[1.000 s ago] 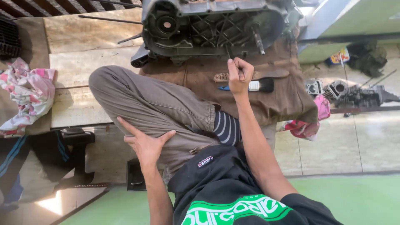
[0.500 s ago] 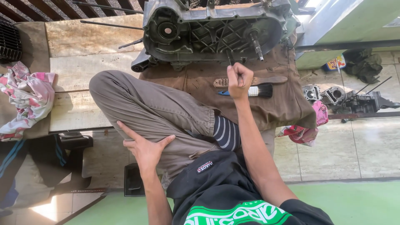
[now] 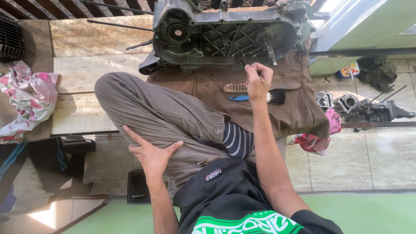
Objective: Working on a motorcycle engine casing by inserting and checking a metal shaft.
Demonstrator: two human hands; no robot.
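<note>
A grey metal engine crankcase (image 3: 225, 32) lies on a brown cloth (image 3: 299, 108) on the floor in front of me. My right hand (image 3: 258, 80) is closed around a thin dark tool whose tip touches the lower edge of the crankcase. My left hand (image 3: 151, 156) rests flat on my thigh, in grey trousers, fingers apart and holding nothing. A wire brush with a wooden handle (image 3: 260, 87) and a blue-handled paintbrush (image 3: 255, 97) lie on the cloth just beside my right hand.
A pink patterned rag (image 3: 26, 102) lies at the left. Engine parts, including a cylinder (image 3: 342, 103), sit on the tiles at the right with another pink rag (image 3: 318, 138). A small dark tray (image 3: 138, 187) is below my knee. Thin metal rods (image 3: 117, 25) lie at the top left.
The view has shifted slightly. My right hand has stayed at the crankcase edge with the thin tool, moving only a little. My left hand has not left my thigh.
</note>
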